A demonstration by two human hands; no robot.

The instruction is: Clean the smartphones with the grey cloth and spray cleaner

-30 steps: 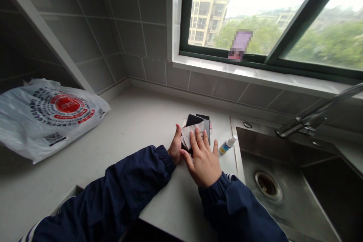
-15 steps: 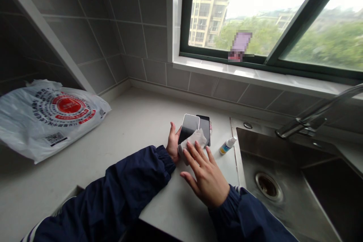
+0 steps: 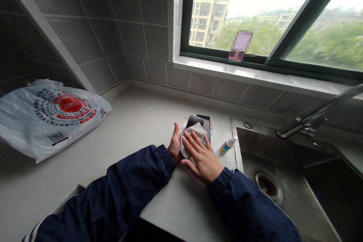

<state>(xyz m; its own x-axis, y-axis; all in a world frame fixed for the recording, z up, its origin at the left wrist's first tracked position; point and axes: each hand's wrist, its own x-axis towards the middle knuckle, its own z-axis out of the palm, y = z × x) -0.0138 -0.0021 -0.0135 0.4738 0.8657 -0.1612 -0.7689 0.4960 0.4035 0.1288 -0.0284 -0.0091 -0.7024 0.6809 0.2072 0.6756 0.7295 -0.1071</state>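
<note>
My left hand holds a smartphone by its left side, thumb up, with the other fingers hidden beneath it. A light grey cloth covers much of the phone's screen. My right hand lies flat over the cloth, fingers stretched out and pressing it against the screen. Behind the held phone, a second dark phone rests on the counter, partly covered. Just right of my right hand's fingers stands a small spray bottle with a white cap and a blue and yellow label.
On the left of the pale counter lies a white plastic bag with red and black print. To the right is a steel sink with a faucet reaching over it. A window with a white sill is at the back.
My right hand and the cloth have slid a little up the phone, covering more of its screen. The held phone has shifted slightly right and its tilt has changed.
</note>
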